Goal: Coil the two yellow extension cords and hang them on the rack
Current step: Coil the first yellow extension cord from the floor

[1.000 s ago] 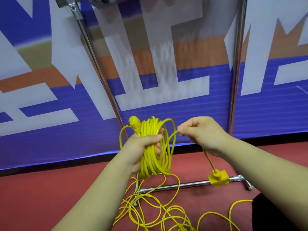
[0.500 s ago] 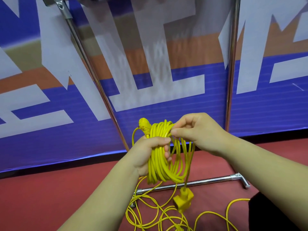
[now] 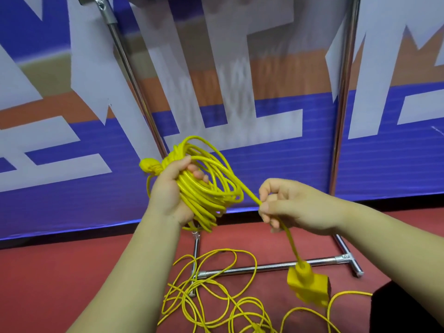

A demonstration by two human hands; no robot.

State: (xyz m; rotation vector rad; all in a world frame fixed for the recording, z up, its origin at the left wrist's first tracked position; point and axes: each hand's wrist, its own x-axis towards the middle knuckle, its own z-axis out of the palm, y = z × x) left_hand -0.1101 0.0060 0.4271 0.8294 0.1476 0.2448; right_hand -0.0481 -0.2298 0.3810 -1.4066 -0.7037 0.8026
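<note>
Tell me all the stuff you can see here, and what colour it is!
coiled cord: one, yellow, bunched in the left hand, in front of the rack
plug: one, yellow, sticking out at the coil's left
socket block: one, yellow, dangling on the coil's tail below the right hand
loose cord: one tangle, yellow, on the floor across the rack's base
rack: one, silver metal, uprights and base bars, standing before the banner
banner: one, blue, white and orange, behind everything
floor: red, underneath
dark shape: one, black, bottom right; cannot tell what
left hand: grips the coil
right hand: pinches the coil's tail
</note>
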